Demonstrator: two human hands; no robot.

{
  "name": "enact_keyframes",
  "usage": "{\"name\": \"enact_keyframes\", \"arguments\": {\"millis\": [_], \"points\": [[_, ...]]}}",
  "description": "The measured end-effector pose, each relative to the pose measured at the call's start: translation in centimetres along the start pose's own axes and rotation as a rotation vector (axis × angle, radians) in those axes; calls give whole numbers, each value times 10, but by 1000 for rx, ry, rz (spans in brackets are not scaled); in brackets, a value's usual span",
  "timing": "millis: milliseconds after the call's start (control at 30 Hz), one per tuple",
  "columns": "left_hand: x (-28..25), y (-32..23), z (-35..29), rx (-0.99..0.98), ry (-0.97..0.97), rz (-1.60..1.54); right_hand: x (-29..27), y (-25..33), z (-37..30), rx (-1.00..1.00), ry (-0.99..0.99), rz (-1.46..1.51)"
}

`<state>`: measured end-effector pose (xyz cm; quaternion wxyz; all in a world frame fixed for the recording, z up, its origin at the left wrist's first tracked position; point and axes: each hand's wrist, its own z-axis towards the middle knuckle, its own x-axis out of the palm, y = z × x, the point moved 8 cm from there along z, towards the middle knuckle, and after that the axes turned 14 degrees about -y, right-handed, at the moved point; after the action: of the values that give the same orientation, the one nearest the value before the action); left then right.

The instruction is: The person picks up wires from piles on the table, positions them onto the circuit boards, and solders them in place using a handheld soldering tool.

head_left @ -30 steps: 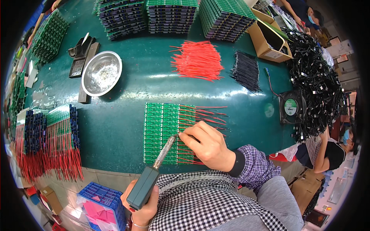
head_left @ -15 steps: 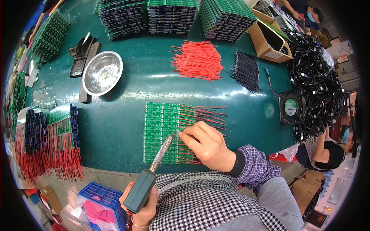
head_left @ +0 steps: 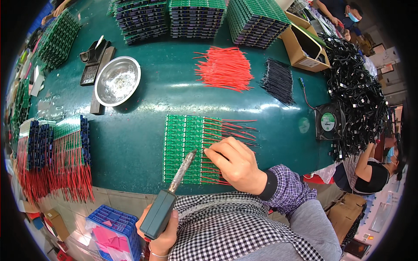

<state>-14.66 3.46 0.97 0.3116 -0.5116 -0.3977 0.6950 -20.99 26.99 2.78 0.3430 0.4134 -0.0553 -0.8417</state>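
Note:
My left hand grips a soldering iron by its dark blocky handle. The metal barrel slants up and right, its tip over a panel of small green circuit boards. Thumb and fingers of my right hand are pinched together at the panel's wire side, just right of the iron's tip. What they hold is too small to make out. Red and black wires stick out rightward from the panel in rows; my right hand covers the middle ones.
Beyond the panel lie piles of red wires and black wires. A metal bowl stands left, wired boards near it. Board stacks line the back. A fan and black cables fill the right; co-workers are beyond.
The iron's tip has shifted slightly left, away from my right fingertips. My right hand stays pinched in nearly the same place. The whole view has moved a little.

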Motion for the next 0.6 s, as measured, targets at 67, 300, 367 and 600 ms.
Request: {"name": "enact_keyframes", "arguments": {"millis": [67,300,367,600], "points": [[-2,3,-1,-15,-6,6,-6,4,3,-19,-59,-5],[-2,5,-3,-36,16,21,-4,5,-3,13,-30,51],[-3,3,-2,-54,9,8,-3,5,-4,20,-27,47],[0,-2,-1,-29,67,68,-1,4,-5,20,2,42]]}}
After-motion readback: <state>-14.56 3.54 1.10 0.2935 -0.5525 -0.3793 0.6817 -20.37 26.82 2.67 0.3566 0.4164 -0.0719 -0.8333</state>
